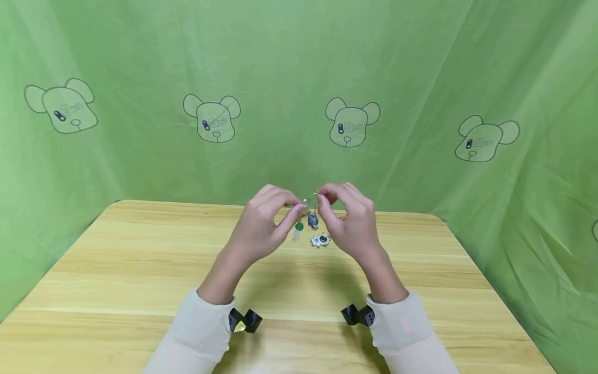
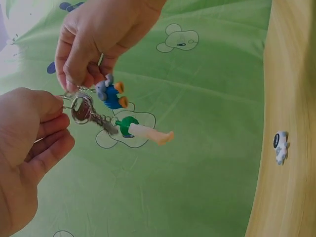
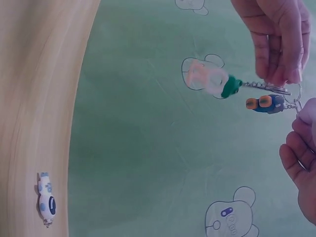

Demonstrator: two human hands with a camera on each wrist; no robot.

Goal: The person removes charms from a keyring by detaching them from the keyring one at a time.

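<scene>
Above the middle of a pale wooden table, a person's two bare hands meet in the air, working a small silver metal key ring between them. Left hand has its fingers curled, with thumb and forefinger pinching one side of the ring. Right hand pinches the other side with its fingertips, fingers likewise curled.

Two charms hang from the ring. One is a small blue figure charm with orange feet, close under the right hand's fingers. Beside it, on a short chain, dangles a white tube-shaped charm with a green cap. It looks blurred in the right wrist view, so it may be swinging.

A third piece, a small white and dark-blue robot-like charm, lies by itself on the table, just below and beyond the hands, well apart from the ring and touching neither hand.

Judging from this, the work on the ring is partway: two charms are on it and one is off. Whether that loose charm is coming off or going on cannot be told.

Green fabric printed with outlined cartoon bear heads hangs as a backdrop behind and to both sides of the table. Cream long sleeves cover both forearms, each with a small black camera mount at the wrist.
</scene>
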